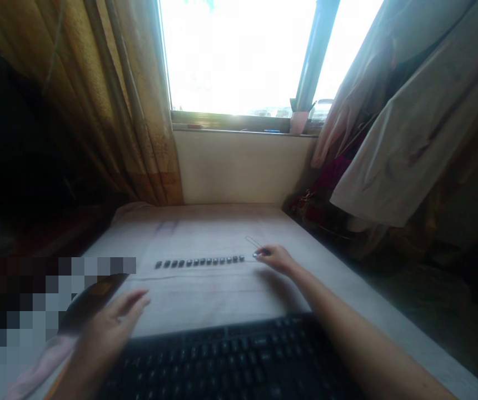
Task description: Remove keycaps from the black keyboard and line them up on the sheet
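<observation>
Row: about 13 small dark pieces (209,261), in 1 line on the pale cloth (205,233), beyond the keyboard (222,361).
Right hand (278,259): narrow pinch at the row's right end, with a wire loop (246,238) coming out from the fingers.
Small piece (255,255): at these fingertips; if gripped or resting, I cannot tell.
Left hand (116,322): fingers apart, holding nothing visible, near the keyboard's left side.
Good handling: light pinch, low wrist, straight lift of fingers, so neighbour pieces are not pushed.
</observation>
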Demonstrator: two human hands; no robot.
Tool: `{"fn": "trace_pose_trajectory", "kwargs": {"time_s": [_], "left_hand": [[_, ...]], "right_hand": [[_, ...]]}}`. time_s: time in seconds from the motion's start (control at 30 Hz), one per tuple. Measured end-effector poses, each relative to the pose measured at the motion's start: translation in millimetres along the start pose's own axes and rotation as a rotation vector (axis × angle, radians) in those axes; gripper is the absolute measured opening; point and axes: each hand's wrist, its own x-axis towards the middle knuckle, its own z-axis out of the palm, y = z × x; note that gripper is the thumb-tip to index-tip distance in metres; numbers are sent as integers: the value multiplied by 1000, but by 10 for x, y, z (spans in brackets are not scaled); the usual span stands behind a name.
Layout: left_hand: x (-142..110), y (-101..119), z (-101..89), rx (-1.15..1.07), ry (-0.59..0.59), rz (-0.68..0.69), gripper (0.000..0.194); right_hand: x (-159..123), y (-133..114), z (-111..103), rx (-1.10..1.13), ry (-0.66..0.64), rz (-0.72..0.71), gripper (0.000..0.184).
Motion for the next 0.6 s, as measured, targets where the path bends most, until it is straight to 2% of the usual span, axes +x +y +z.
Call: {"fn": "trace_pose_trajectory", "kwargs": {"time_s": [0.13,0.37,0.6], "left_hand": [[174,-315,-56,-13,9,-31,57],[190,-383,21,-69,20,-134,52],[278,-608,46,-106,-10,-121,50]], "right_hand": [[180,71,194,-31,-101,33,27],[308,118,325,-96,-134,40,28],[277,138,329,-125,-127,14,29]]}}
